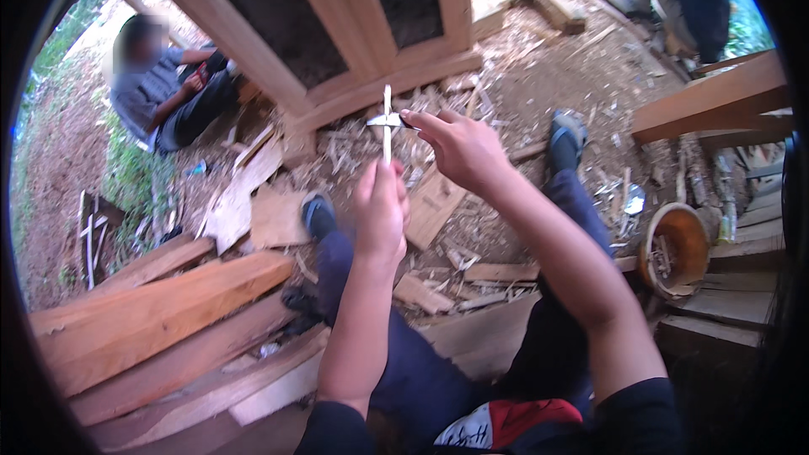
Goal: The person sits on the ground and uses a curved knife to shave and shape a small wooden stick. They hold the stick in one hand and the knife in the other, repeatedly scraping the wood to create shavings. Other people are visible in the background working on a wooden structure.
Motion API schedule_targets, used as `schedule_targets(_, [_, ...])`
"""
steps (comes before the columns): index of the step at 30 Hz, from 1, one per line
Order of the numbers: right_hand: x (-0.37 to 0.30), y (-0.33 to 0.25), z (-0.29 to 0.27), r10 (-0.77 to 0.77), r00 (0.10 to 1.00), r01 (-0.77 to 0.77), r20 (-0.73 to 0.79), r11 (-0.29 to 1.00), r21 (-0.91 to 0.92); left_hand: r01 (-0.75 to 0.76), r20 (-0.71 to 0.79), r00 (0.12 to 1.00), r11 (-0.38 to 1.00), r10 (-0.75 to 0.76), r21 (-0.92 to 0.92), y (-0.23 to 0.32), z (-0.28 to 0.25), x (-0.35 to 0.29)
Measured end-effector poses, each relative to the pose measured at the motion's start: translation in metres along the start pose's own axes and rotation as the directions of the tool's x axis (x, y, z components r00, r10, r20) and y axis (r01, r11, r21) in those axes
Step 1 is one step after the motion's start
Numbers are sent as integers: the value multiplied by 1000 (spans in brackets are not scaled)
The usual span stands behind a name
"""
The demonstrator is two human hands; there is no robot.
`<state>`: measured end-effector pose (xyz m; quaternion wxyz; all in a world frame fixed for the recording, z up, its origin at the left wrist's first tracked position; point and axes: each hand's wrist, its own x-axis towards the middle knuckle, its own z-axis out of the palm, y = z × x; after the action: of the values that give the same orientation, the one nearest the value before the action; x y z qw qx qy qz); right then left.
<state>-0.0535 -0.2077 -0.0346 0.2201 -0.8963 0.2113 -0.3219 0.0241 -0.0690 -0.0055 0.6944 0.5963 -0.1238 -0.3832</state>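
Note:
My left hand (382, 206) is closed around the lower end of a thin pale wooden stick (388, 147), which points up and away from me. In my right hand (465, 150) is a knife, gripped with the fingers wrapped round its handle. Its short shiny blade (377, 120) lies across the stick, a little below the tip. The two hands are close together but apart, above the littered ground between my feet. Most of the knife's handle is hidden by my right fingers.
A framed wooden panel (371, 25) stands ahead. Stacked beams (168, 316) lie at the left, with an orange bucket (674, 248) at the right. Wood offcuts (434, 202) and shavings cover the ground. Another person (164, 88) sits at the far left; someone's legs (691, 0) show far right.

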Motion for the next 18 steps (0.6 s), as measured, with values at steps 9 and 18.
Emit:
schedule_targets(9, [-1,59,-27,340,929,-329,145,939,-96,53,169,984,998,-56,22,-11,8,-7])
schedule_targets(18, [-3,22,-15,428,886,-435,177,901,-2,2,149,989,1000,-3,9,0,2,-6])
